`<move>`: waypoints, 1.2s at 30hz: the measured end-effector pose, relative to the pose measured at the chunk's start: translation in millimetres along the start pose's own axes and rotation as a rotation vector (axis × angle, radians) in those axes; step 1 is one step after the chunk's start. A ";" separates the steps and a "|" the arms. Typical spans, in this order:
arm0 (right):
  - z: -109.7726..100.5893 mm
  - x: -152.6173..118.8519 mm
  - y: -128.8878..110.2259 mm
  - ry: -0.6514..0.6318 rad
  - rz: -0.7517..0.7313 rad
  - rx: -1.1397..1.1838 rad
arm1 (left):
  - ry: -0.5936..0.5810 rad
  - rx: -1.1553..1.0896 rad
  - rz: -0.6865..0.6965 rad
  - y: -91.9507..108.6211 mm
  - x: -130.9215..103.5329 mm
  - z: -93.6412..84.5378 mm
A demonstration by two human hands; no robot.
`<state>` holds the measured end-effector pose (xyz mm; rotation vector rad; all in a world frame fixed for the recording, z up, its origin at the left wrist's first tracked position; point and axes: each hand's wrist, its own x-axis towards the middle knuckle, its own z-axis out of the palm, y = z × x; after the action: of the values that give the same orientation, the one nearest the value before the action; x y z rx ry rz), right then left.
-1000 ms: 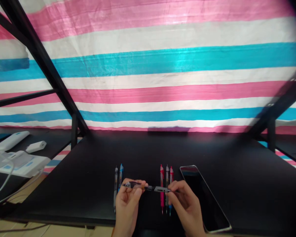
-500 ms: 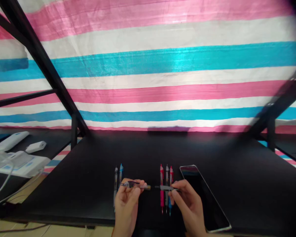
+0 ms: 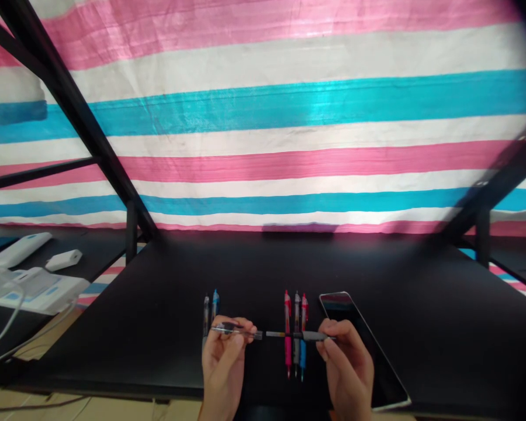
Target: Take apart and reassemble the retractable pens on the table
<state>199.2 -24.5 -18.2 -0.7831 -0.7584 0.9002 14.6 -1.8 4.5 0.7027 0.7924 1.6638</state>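
My left hand (image 3: 222, 365) pinches a clear pen barrel (image 3: 258, 335) with a dark clip, held level above the black table. Opposite it, my right hand (image 3: 349, 365) grips the grey front section of a pen (image 3: 313, 336). A thin refill (image 3: 275, 334) sticks out of that section toward the barrel, a small gap between them. Below lie a pink pen (image 3: 288, 351), a grey pen (image 3: 297, 316) and a pen with a red top and blue grip (image 3: 304, 307). Partly behind my left hand are a clear-and-grey pen (image 3: 206, 313) and a blue-topped pen (image 3: 215, 301).
A phone (image 3: 377, 351) lies face up, partly under my right hand. Black metal bars (image 3: 76, 117) slant up at both sides of the table (image 3: 179, 263). A striped sheet (image 3: 289, 105) hangs behind. White chargers and cables (image 3: 48, 292) are at the far left.
My right hand has moved to the right with the grey front section, drawing more of the refill out of the barrel. My left hand has shifted slightly left.
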 end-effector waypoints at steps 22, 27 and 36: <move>0.5 -2.5 -1.0 -0.061 -0.014 -0.050 | -0.050 0.018 -0.011 -0.5 -0.8 -2.1; 12.9 -1.9 -8.7 -0.193 -0.121 -0.246 | -0.077 0.081 -0.022 0.6 -1.7 1.5; 16.2 1.5 -9.7 -0.206 -0.330 -0.559 | -0.062 0.081 -0.087 4.3 -0.6 5.5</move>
<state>190.2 -22.9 -1.6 -1.0208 -1.3105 0.4714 16.6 -2.3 11.3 0.7622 0.8378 1.5319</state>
